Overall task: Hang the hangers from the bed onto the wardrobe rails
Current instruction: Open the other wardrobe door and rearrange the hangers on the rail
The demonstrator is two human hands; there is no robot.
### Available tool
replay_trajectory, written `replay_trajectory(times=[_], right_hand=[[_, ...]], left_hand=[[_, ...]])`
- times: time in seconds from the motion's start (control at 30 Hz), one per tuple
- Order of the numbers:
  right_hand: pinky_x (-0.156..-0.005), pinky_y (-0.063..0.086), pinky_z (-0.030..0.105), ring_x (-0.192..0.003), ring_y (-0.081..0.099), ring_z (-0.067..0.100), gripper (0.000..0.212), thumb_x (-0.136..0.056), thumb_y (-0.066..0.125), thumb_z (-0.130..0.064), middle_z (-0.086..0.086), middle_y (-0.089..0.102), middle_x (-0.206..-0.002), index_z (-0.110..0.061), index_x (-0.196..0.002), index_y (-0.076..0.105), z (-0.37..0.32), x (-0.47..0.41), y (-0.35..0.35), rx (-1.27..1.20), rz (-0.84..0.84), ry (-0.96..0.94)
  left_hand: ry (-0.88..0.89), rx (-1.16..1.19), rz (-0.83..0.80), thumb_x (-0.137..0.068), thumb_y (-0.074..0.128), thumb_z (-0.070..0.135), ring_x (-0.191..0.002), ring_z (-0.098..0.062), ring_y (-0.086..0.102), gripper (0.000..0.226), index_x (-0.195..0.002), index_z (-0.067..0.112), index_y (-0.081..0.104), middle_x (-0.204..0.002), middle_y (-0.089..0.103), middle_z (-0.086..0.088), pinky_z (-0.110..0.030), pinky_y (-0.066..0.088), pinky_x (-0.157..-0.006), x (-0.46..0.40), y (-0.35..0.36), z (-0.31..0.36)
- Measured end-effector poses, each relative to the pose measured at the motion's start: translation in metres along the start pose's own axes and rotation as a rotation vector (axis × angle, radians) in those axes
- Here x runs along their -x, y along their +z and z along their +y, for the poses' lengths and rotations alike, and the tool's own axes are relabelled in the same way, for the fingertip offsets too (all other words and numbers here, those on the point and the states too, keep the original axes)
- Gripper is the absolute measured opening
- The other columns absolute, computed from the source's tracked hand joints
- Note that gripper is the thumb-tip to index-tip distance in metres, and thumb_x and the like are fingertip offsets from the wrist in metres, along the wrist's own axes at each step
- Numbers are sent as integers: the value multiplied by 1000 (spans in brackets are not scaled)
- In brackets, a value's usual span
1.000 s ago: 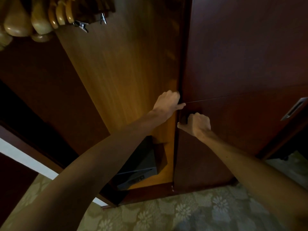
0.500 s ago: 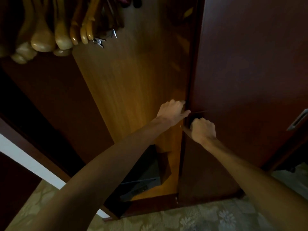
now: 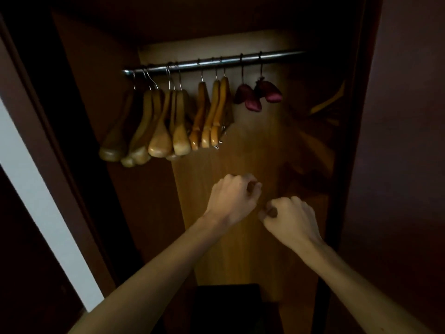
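A metal rail (image 3: pixel 277 57) runs across the top of the open wardrobe. Several wooden hangers (image 3: pixel 163 124) hang bunched at its left end. Two dark red padded hangers (image 3: pixel 258 96) hang further right. Below the rail, my left hand (image 3: pixel 231 198) and my right hand (image 3: pixel 289 219) are both curled into loose fists in front of the wooden back panel (image 3: pixel 240 249). Neither hand holds anything, and both are well below the hangers.
A dark sliding door (image 3: pixel 404 165) stands at the right, its edge close to my right hand. A dark safe box (image 3: pixel 228 307) sits at the wardrobe bottom. The left frame (image 3: pixel 48 141) and a white wall strip (image 3: pixel 36 201) border the opening.
Both hands came off the sliding door edge and now hang free inside the opening. The view tilted up, bringing the rail and all hangers into sight. The opening looks wider.
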State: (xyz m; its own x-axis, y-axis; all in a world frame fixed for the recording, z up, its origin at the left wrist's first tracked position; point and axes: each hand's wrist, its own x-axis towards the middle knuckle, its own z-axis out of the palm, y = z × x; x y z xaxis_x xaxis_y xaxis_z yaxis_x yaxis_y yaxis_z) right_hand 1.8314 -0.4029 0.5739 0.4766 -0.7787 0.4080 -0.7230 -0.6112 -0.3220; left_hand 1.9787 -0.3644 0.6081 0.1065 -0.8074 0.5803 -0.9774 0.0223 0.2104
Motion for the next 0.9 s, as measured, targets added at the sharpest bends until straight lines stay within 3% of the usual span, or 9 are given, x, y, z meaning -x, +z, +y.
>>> replay_trajectory(times=[0.1,0.17,0.23,0.33,0.5,0.67,0.83,0.9], right_hand=[[-57,42,15,-56,53,1,28,-99,59,-40,-17,50,-61,-28,-73,55,-36,-22,-11,-58,87,-30],[-51,31,11,-52,49,-1,27,-98,59,-41,-18,50,-61,-32,-74,54,-58,-38,-21,-62,176,-64],[-55,36,8,-61,59,-1,14,-98,61,-40,-17,64,-73,-31,-89,68,-79,-54,-32,-70,247,-105],[-70,48,13,-86,71,3,20,-95,66,-38,-11,76,-99,-28,-111,73,-112,-79,-46,-108,328,-161],[-81,53,22,-98,71,10,27,-95,68,-33,-6,75,-109,-24,-120,71,-170,-124,-53,-124,406,-221],[-85,58,32,-103,70,20,32,-92,72,-31,4,72,-114,-15,-120,70,-206,-171,-37,-71,380,-191],[-79,60,36,-94,71,24,29,-89,75,-30,6,71,-103,-13,-112,70,-221,-202,-27,-23,298,-101],[-81,59,39,-98,69,28,26,-88,75,-27,8,68,-107,-12,-107,69,-220,-209,-25,23,304,-72]], left_hand=[[-13,-21,110,-100,50,38,-70,-9,68,24,-104,25,70,-83,72,8,-27,56,-64,-8,-33,-21],[-18,-10,204,-98,51,37,-63,-8,65,21,-96,25,69,-76,69,8,-32,57,-59,-18,-53,-38],[-48,16,265,-99,52,35,-55,-4,60,19,-93,25,68,-69,64,10,-29,55,-53,-30,-71,-56],[-93,43,339,-99,54,29,-52,-2,57,17,-92,23,69,-68,63,12,-20,46,-47,-52,-97,-83],[-256,59,368,-89,61,20,-80,-18,68,13,-94,22,73,-87,72,1,-38,61,-74,-103,-125,-140],[-407,40,252,-90,61,20,-112,-31,62,25,-112,19,72,-119,65,-8,-39,53,-95,-136,-139,-180],[-409,-18,181,-93,62,23,-115,-31,61,25,-115,16,73,-123,64,-11,-35,51,-90,-165,-140,-184],[-382,-47,160,-92,65,24,-117,-32,61,28,-117,14,71,-125,63,-12,-37,52,-91,-174,-136,-179]])
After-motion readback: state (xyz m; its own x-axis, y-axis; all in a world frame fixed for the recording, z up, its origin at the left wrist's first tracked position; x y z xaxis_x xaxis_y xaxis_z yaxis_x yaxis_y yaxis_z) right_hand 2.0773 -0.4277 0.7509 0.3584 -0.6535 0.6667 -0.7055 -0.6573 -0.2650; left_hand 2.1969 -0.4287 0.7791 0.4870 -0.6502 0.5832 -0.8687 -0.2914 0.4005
